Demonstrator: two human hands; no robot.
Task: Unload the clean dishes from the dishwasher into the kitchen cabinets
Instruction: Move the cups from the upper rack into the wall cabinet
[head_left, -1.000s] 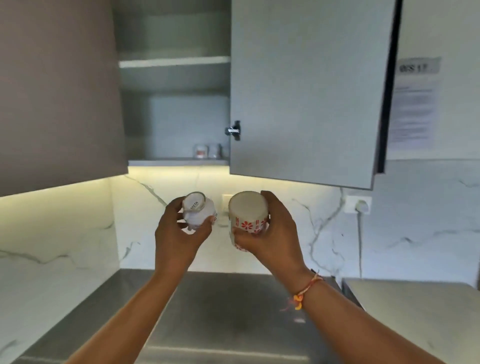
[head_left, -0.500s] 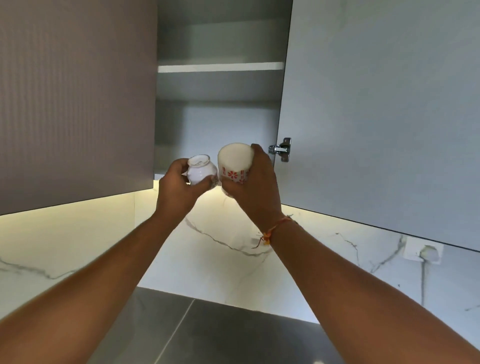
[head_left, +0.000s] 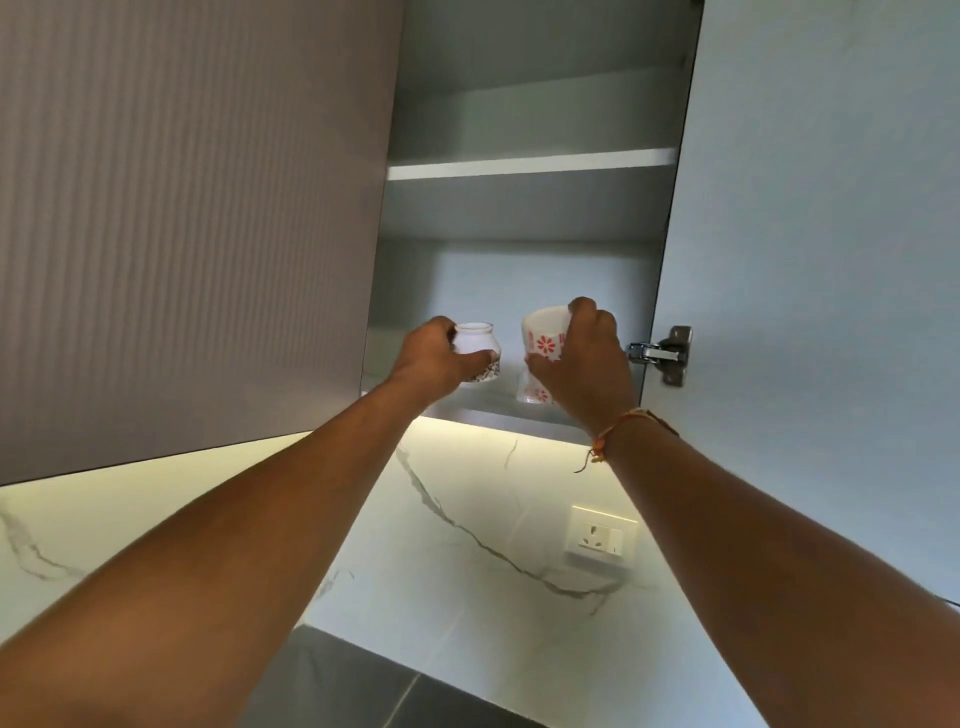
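The person reaches up with both arms into the open cabinet (head_left: 519, 270), one cup in each hand. The left hand (head_left: 434, 358) grips a small white cup (head_left: 475, 338) turned mouth-down, its base uppermost, the fingers (head_left: 480, 357) curled round its belly. The right hand (head_left: 584, 364) grips a red-flowered cup (head_left: 543, 338), also inverted, with the thumb in front and the rest wrapped behind. Both cups hang just over the front edge of the lower shelf (head_left: 488, 408); I cannot tell whether either touches it yet. They are held upside down, I would judge, so they can be set down on their rims, and kept side by side but apart so that neither knocks the other.

By my count: two cups in hand, two shelves, the upper shelf (head_left: 530, 165) showing nothing on it from below, one hinge (head_left: 660, 353) on the swung-out door (head_left: 810, 208), one wall socket (head_left: 600, 535). A white shape with red marks sits under the flowered cup, either another cup or a reflection; I cannot say which. A strip of dark counter (head_left: 353, 686) lies below.
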